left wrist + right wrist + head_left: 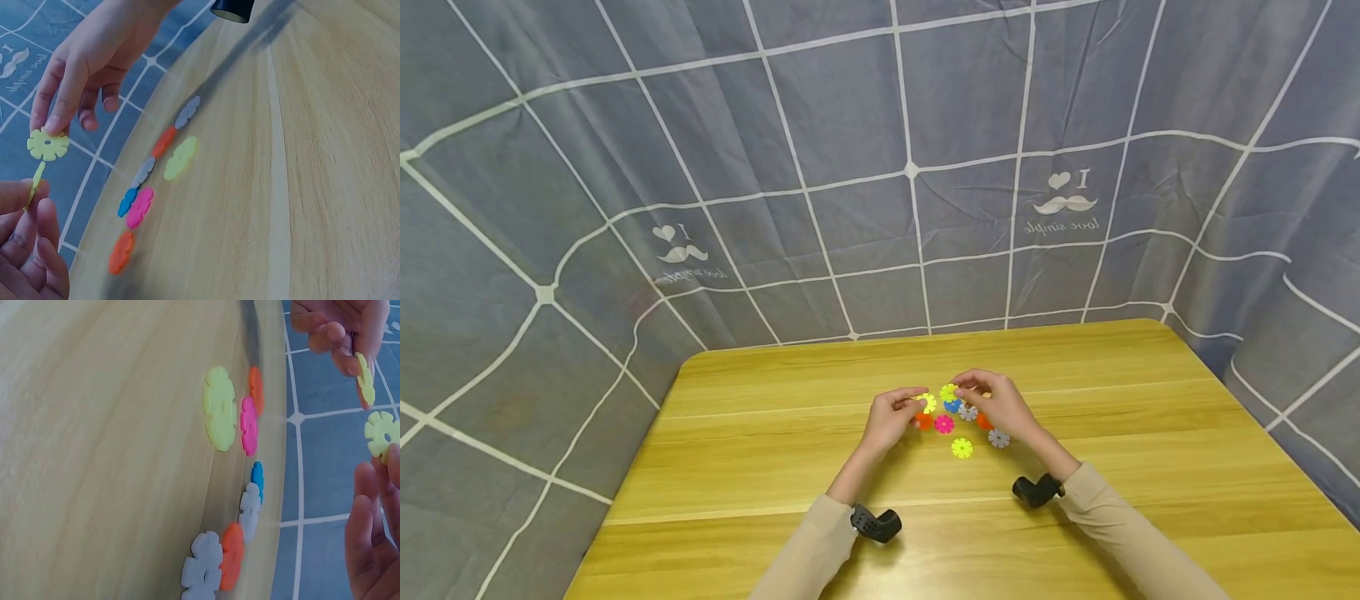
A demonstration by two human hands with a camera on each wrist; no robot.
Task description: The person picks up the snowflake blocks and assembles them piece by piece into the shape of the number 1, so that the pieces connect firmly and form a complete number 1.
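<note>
On the wooden table (737, 467), a flat yellow flower (962, 448) lies nearest. Behind are pink (944, 425), gray (999, 438), orange (985, 422) and blue flowers (952, 407). Above the table, the left hand (889, 418) pinches one yellow flower (930, 403); the right hand (1000, 403) pinches another yellow flower (949, 392), close by. Far back, the gray curtain (850, 217) says "I" and, backwards, "love simple" (1062, 226).

Seven discs (943, 425) on a table (737, 467), a curtain (850, 167) behind it.
Above the table, the left hand's disc (930, 404) is to the left of the right hand's disc (948, 392), the two apart; below, the nearest disc (962, 448) lies before the rest, the rightmost disc (999, 438) just beyond.
</note>
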